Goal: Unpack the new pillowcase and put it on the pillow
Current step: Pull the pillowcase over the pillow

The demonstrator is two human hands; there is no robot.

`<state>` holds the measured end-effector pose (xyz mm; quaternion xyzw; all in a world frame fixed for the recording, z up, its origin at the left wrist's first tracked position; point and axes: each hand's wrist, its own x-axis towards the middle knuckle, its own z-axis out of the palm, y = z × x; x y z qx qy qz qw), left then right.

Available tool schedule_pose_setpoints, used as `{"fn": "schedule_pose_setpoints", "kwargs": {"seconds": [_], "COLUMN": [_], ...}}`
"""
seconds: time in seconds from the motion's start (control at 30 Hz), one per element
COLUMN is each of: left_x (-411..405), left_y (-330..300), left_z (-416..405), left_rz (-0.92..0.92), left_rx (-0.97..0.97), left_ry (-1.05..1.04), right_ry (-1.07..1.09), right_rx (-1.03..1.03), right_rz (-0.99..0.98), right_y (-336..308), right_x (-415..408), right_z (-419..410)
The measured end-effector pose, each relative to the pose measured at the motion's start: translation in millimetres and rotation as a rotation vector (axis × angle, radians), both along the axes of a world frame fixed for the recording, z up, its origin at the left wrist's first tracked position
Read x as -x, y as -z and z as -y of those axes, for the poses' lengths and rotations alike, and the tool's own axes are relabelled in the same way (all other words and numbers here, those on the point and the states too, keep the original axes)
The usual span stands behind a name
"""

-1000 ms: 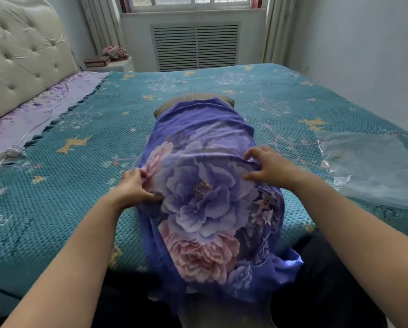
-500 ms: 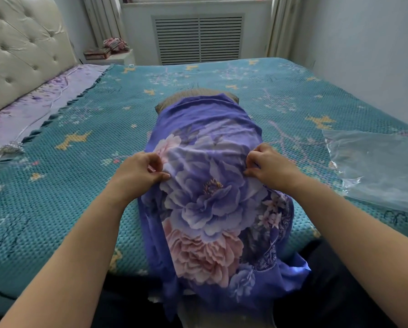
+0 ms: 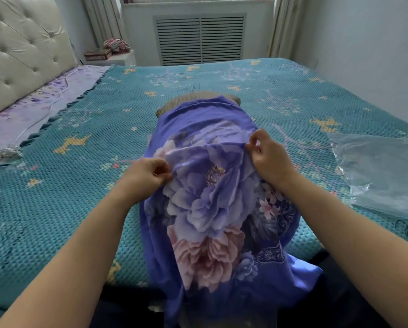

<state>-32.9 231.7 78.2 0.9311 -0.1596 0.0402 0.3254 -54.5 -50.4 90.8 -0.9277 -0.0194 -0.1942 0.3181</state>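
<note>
A purple pillowcase (image 3: 210, 204) printed with large purple and pink flowers lies lengthwise over a tan pillow (image 3: 196, 97) on the bed. Only the pillow's far end shows beyond the cloth. My left hand (image 3: 146, 174) pinches a fold of the pillowcase on its left side. My right hand (image 3: 267, 155) pinches the same raised fold on the right side. Between my hands the fabric is lifted into a ridge. The near end of the pillowcase hangs over the bed's front edge.
The teal patterned bedspread (image 3: 80, 162) covers the bed. A clear plastic bag (image 3: 382, 171) lies flat at the right. A cream tufted headboard (image 3: 21, 58) stands at the left, a nightstand (image 3: 110, 55) with small items behind it. A grey wall is on the right.
Both hands went from lying on the pillowcase's sides to pinching a fold of it and lifting it. They also moved slightly farther along the pillow.
</note>
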Motion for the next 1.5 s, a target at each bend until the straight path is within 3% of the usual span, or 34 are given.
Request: {"fn": "schedule_pose_setpoints", "kwargs": {"seconds": [0.07,0.13,0.23,0.3,0.43,0.5,0.6,0.7,0.77,0.87,1.0,1.1,1.3,1.43,1.5], "left_x": [-6.8,-11.1,-12.5,-13.1,-16.9,-16.1,-17.5,-28.0,-33.6,-37.6,-34.2,-33.4,-16.0,-5.8,-4.3], "left_y": [11.4,17.4,21.5,22.2,14.3,10.1,11.2,11.4,4.7,-0.2,2.3,16.6,46.5,65.7,66.9], "left_z": [0.0,-6.7,-8.9,-0.1,25.8,35.9,45.1,48.8,49.7,43.4,5.2,-24.8,-34.9,-30.6,-29.8], "left_rz": [-0.07,-0.202,-0.246,-0.234,-0.19,-0.206,-0.193,0.035,0.071,-0.068,-0.327,-0.367,-0.096,-0.136,-0.139], "left_rx": [0.056,0.298,0.437,0.387,0.196,0.139,0.124,0.116,0.14,0.051,-0.251,-0.224,-0.223,-0.378,-0.273], "left_ry": [0.006,-0.052,-0.104,-0.085,0.035,0.119,0.203,0.024,-0.081,-0.036,0.103,0.109,-0.222,-0.372,-0.386], "right_ry": [-0.021,-0.105,-0.326,-0.34,-0.195,-0.164,-0.139,-0.131,-0.14,-0.178,-0.288,-0.413,-0.173,-0.056,0.019], "right_rx": [-0.105,-0.165,-0.09,0.06,0.253,0.253,0.096,-0.034,-0.053,-0.022,0.023,-0.035,0.201,0.445,0.443], "right_rz": [-0.164,-0.321,-0.536,-0.518,-0.057,0.024,-0.019,-0.223,-0.403,-0.59,-0.669,-0.792,-0.719,-0.572,-0.472], "right_y": [3.3,1.6,-10.1,-13.7,-3.3,-3.8,-8.6,-7.1,-8.3,-15.0,-16.2,-14.1,-6.5,-5.1,-1.7], "right_x": [-15.7,-21.7,-16.5,-14.2,-13.8,-14.1,-29.2,-54.0,-62.9,-62.8,-50.5,-34.6,-7.8,7.4,11.7], "right_z": [-1.0,6.9,22.6,21.8,-5.1,-15.6,-21.2,-13.5,0.5,18.9,36.6,51.9,52.4,33.7,27.3]}}
